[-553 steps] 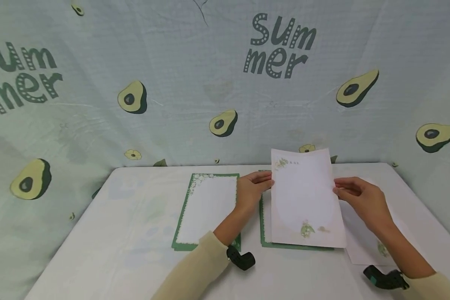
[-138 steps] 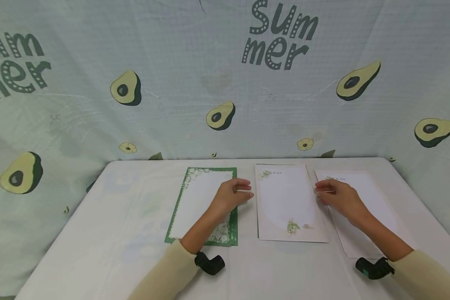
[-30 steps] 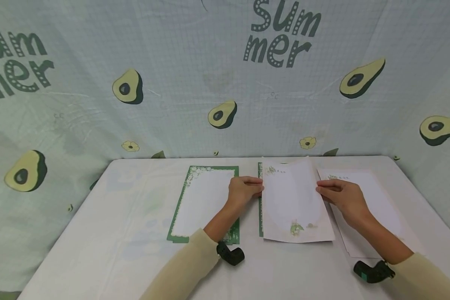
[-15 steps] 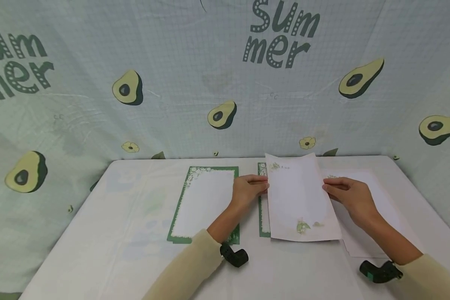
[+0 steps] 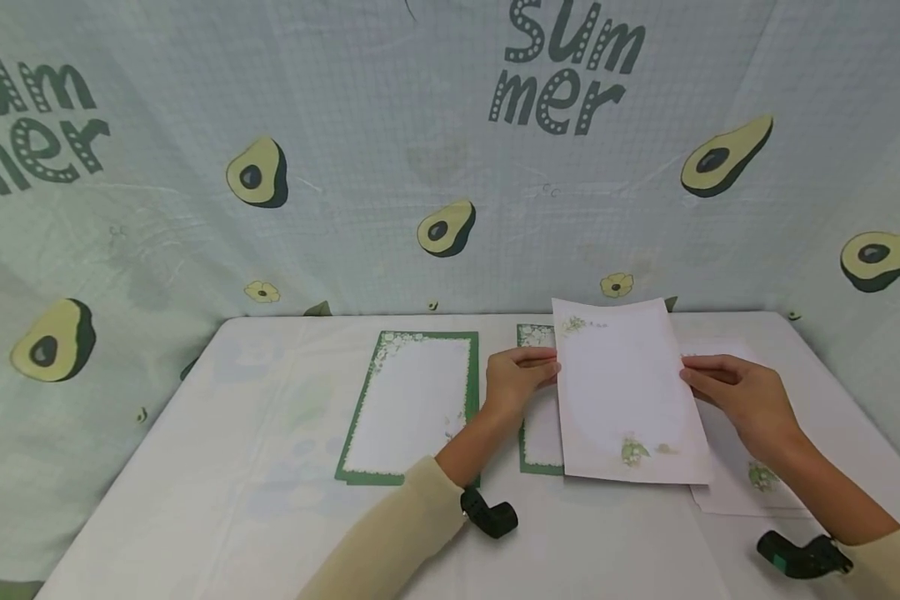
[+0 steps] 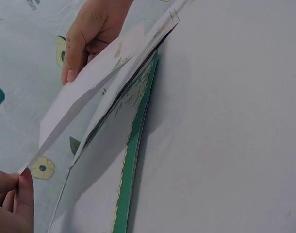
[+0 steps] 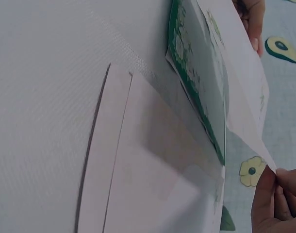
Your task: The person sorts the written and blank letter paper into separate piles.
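Observation:
Both hands hold one pale pink sheet of stationery paper point(image 5: 622, 400) by its two side edges, raised off the table. My left hand point(image 5: 513, 385) pinches its left edge between thumb and fingers, and my right hand point(image 5: 746, 404) pinches the right edge. Small plant prints mark the sheet's top left and bottom. Partly hidden behind it lies a green-bordered sheet point(image 5: 542, 454). To the right, under my right forearm, is a pile of pink sheets point(image 5: 735, 496); the right wrist view shows its sheets slightly offset point(image 7: 138, 145).
A stack of green-bordered sheets point(image 5: 412, 408) lies left of the middle one, partly behind my left forearm. The white-covered table point(image 5: 195, 483) meets a hanging cloth point(image 5: 345, 167) printed with avocados at its back edge.
4.6 s ago the pink sheet lay at the middle spot with both hands apart from it. Since then the hands have pinched it, lifted it and moved it right, uncovering the green-bordered sheet.

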`<state>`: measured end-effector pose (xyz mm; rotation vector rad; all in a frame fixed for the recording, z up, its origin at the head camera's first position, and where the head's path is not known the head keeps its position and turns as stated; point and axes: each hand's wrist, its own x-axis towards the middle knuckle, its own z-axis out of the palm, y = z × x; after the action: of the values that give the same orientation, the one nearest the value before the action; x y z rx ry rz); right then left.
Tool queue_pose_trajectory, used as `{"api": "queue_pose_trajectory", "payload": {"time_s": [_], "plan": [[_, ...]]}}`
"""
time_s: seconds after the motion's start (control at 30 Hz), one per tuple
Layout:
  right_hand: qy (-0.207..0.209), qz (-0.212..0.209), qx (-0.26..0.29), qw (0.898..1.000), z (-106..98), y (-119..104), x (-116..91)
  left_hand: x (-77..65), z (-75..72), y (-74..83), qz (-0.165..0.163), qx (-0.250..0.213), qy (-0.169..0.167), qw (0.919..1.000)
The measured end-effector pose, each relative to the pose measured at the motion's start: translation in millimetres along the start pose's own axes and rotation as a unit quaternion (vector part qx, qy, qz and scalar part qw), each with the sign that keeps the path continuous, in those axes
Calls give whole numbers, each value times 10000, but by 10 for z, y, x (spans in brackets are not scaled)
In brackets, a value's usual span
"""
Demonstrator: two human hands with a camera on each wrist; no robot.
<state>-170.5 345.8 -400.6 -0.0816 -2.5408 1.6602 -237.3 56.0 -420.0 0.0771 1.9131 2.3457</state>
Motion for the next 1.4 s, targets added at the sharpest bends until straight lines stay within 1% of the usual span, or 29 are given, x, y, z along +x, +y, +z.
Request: {"api": "queue_pose_trajectory", "payload": {"time_s": [0.17,0.3,0.4,0.5,0.63,0.8,0.93,1.07,1.17,1.23,1.4], "plan": [[83,-18,-515,9986,-140,50,-30,-5,155,10,83,-131,-96,9998],[223,47,-826,9963,-274,83,-73,-2,316,-12,98,-242,-130,9996],[369,102,-1006,9942,-371,111,-91,6,450,-47,105,-403,-27,9991],[552,185,-1300,9898,-454,142,-93,8,581,-82,127,-550,75,9984],[736,300,-1487,9857,-543,172,-104,-3,715,-120,128,-598,199,9979],[755,252,-1535,9849,-596,175,-115,-17,785,-151,131,-654,329,9972],[786,257,-1573,9841,-629,167,-116,-24,821,-146,135,-727,340,9967],[772,212,-1432,9865,-676,176,-122,-39,868,-129,102,-761,356,9964],[708,155,-1195,9902,-719,182,-122,-48,897,-124,63,-808,373,9960],[679,129,-1160,9908,-746,186,-116,-50,911,-128,48,-844,351,9958],[731,204,-1363,9878,-786,214,-117,-48,945,-157,8,-877,268,9958]]}}
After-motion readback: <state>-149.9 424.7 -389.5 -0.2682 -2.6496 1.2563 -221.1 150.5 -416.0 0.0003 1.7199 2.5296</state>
